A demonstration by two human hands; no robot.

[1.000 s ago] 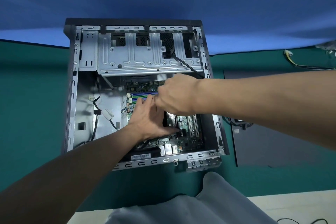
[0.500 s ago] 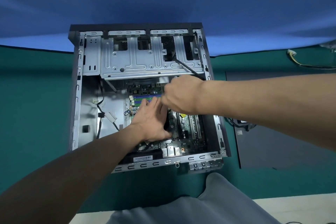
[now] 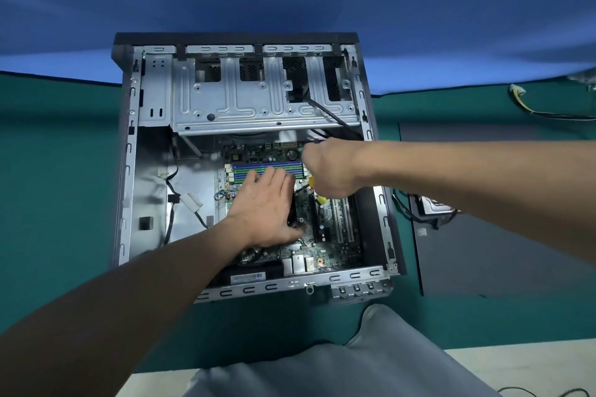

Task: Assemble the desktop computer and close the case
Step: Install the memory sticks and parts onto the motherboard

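The open desktop case (image 3: 129, 171) lies on its side on the green table, with the motherboard (image 3: 325, 248) and the blue and green memory slots (image 3: 267, 167) exposed. My left hand (image 3: 267, 206) lies flat, fingers straight, on a black cooler (image 3: 295, 219) over the board's middle. Just to its right, my right hand (image 3: 329, 171) is curled round a yellow-handled tool (image 3: 320, 200), apparently a screwdriver, whose dark shaft points down towards the cooler's far corner. The tip is hidden.
A silver drive cage (image 3: 258, 100) spans the case's far end, with a black cable (image 3: 332, 116) running over it. The dark side panel (image 3: 483, 251) lies to the right, a boxed part with black wires (image 3: 432, 206) on it. A yellow-white cable (image 3: 519, 97) lies far right.
Both hands stay almost where they were over the cooler. The left hand's fingers have flattened, and the yellow handle now shows under the right hand.
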